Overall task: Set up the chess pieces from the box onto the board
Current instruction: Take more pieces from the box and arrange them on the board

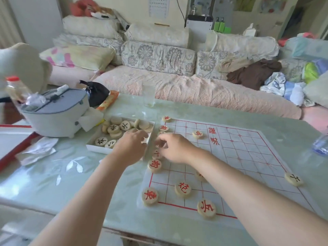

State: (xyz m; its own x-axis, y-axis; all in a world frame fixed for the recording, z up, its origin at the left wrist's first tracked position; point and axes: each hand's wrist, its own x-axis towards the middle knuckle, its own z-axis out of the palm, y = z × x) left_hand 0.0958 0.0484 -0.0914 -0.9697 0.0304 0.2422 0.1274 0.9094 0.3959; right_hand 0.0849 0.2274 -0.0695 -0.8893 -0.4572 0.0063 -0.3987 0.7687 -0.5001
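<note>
Chess pieces: about eleven on board; left hand in box, right hand beside; grips unclear.

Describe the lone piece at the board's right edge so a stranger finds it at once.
Find the red-lined paper board on the green table. At its right edge sits one round pale piece, alone; its character is black, while the closest pieces carry red.

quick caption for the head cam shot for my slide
Left hand reaches into the box while the right hand works at the board edge beside it, red-lettered pieces already placed.
</note>
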